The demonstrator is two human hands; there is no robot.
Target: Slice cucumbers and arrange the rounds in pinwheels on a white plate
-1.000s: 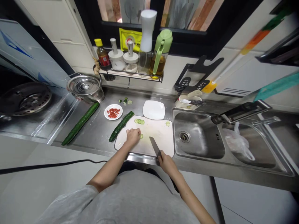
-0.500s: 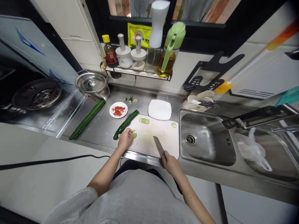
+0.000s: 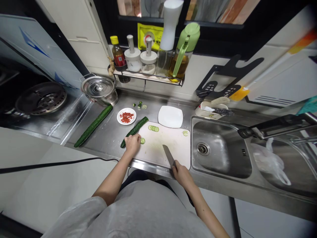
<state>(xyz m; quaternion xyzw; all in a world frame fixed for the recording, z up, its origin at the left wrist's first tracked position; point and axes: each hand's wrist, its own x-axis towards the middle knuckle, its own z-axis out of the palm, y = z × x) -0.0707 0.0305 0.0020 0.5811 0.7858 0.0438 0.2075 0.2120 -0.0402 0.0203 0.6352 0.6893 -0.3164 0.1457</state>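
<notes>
My left hand (image 3: 132,144) lies over the lower half of a dark green cucumber (image 3: 141,124) at the left edge of the white cutting board (image 3: 158,155). Its fingers are curled onto the cucumber, and their tips are partly hidden. Just right of these fingers are cucumber slices (image 3: 142,141). In my right hand (image 3: 181,172) is a kitchen knife (image 3: 168,154), gripped by its handle, with the blade pointing up and left over the board. A short overlapping row of slices (image 3: 153,128) lies near the board's top edge, and more slices (image 3: 185,133) sit at its top right corner.
Behind the board stands a white square plate (image 3: 170,116). To the left are a small plate of chopped red pieces (image 3: 126,116), another whole cucumber (image 3: 93,126) and a lidded steel pot (image 3: 99,90). A sink (image 3: 220,155) adjoins the board's right side. Cucumber ends (image 3: 139,105) lie behind.
My left hand has shifted slightly up and left, from beside the loose slices onto the cucumber. My right hand and the knife stay almost in place.
</notes>
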